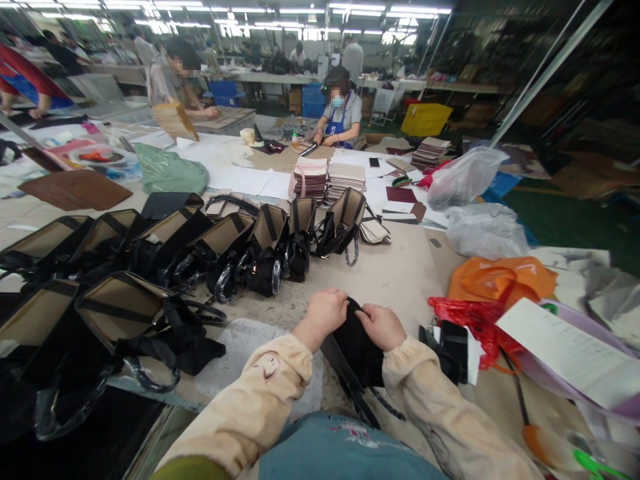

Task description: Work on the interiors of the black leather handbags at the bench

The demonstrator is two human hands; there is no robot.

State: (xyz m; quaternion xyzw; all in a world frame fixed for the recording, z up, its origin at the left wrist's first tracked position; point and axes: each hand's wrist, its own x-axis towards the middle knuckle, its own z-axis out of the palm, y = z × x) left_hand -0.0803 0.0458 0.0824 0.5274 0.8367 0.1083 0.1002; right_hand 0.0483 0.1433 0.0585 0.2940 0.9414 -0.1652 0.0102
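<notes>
My left hand [326, 312] and my right hand [383, 326] pinch the upper edge of a black fabric bag [359, 350] just in front of me. The fingers of both hands are closed, the left at the bag's top left and the right at its top right. Long black straps [345, 373] hang from the bag toward my body. To the left, rows of black bags [123, 310] lie with tan boards showing, some with plastic-wrapped handles. By my right forearm lies a small black piece [453, 350] with white paper.
Stacks of boards [345, 181] stand beyond the bag row. Plastic bags, an orange bag [500, 279] and a written sheet [570, 350] crowd the right side. Across the table a co-worker [343, 113] in a blue apron handles something dark. A green bag [170, 168] lies at left.
</notes>
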